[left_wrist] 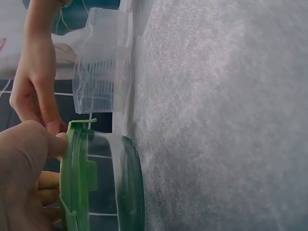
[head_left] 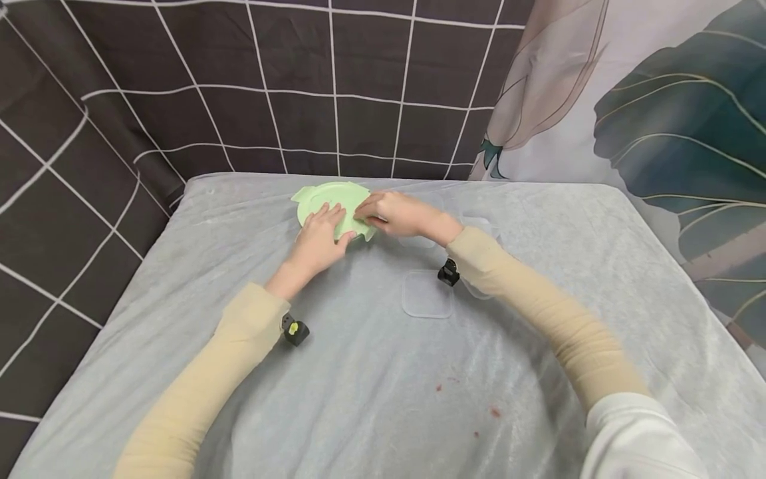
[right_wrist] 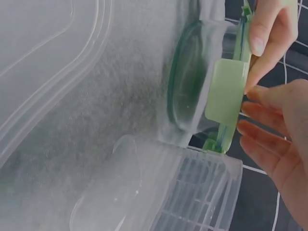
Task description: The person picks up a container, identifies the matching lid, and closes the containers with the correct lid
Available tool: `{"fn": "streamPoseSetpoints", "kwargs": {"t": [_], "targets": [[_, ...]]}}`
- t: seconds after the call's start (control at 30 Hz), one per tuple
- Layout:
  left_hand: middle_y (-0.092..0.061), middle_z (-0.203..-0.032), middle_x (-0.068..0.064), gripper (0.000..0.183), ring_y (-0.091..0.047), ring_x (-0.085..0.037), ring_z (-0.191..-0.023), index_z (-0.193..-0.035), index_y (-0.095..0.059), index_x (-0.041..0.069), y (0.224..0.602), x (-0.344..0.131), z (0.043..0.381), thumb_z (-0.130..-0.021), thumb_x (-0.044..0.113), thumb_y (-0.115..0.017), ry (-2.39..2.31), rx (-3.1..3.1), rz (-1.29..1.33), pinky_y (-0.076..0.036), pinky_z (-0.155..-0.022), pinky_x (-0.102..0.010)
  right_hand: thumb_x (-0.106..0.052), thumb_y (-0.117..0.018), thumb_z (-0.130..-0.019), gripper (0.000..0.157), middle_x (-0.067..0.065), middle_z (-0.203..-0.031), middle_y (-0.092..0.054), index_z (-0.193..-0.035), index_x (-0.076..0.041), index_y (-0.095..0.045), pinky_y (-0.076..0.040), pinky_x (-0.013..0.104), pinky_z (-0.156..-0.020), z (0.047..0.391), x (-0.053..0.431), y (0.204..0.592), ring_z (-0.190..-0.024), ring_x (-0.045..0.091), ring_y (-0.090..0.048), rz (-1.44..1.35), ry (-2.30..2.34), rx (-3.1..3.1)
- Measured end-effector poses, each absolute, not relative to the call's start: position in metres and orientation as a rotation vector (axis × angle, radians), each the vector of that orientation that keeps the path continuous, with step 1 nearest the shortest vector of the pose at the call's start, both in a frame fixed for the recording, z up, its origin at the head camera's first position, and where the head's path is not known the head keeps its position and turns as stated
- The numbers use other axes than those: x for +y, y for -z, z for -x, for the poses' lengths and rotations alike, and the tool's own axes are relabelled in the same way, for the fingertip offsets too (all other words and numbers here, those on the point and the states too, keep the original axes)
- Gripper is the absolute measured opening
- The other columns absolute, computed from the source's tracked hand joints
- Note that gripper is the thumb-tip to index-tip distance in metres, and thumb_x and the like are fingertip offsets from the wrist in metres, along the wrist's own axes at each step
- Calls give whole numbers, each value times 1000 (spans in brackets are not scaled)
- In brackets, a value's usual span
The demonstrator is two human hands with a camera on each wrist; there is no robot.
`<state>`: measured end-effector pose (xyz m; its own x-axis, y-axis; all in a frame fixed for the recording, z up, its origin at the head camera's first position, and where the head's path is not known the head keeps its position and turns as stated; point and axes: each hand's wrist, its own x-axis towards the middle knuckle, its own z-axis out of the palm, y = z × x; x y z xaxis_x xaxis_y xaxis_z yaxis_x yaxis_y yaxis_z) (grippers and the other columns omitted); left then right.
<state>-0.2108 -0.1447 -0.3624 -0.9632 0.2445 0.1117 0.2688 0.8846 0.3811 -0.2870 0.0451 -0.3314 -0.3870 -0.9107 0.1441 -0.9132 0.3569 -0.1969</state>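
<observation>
A round glass container (left_wrist: 129, 187) with a light green lid (head_left: 323, 197) stands near the table's far edge. My left hand (head_left: 317, 245) rests on the lid, its fingers spread over the top and the thumb at the rim. My right hand (head_left: 402, 214) touches the lid's right part with its fingertips, the fingers slightly bent. One wide locking flap (right_wrist: 225, 91) lies along the container's side in the right wrist view. From above, the hands cover part of the lid.
Nested clear plastic containers (left_wrist: 98, 62) stand right of the glass container, partly behind my right arm. A flat, clear square lid (head_left: 427, 294) lies nearer on the grey cloth (head_left: 359, 386). Dark gridded fabric (head_left: 371, 73) hangs behind the table. Small reddish spots mark the cloth.
</observation>
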Motion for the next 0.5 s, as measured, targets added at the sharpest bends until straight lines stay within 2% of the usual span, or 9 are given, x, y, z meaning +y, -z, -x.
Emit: {"fn": "streamPoseSetpoints", "kwargs": {"t": [0.13,0.3,0.5], "targets": [[-41,-148,-23,60,-28,-38,-144,-139,-42,-8,362,-146,211,-96,32,-54,663,-2949,395,-20,-120,-52,-14,-46,-101,34,14,-133,-60,-130,-2,-58,-38,39,-113,289,37,335,-128,29,-52,-1599,-346,-2657],[-41,-146,-27,66,-31,-39,-141,-140,-38,-10,363,-146,210,-93,33,-58,707,-2912,362,-21,-121,-45,-25,-39,-103,49,17,-151,-38,-146,0,-37,-22,41,-121,292,23,343,-143,33,-31,-1500,-238,-2778],[-39,-145,-27,81,-36,-40,-136,-144,-28,-6,364,-147,211,-87,34,-67,865,-2842,239,-31,-114,-51,-34,-33,-105,59,15,-159,-21,-151,-1,-22,-11,38,-124,297,10,356,-149,32,-14,-1485,-186,-2844]]}}
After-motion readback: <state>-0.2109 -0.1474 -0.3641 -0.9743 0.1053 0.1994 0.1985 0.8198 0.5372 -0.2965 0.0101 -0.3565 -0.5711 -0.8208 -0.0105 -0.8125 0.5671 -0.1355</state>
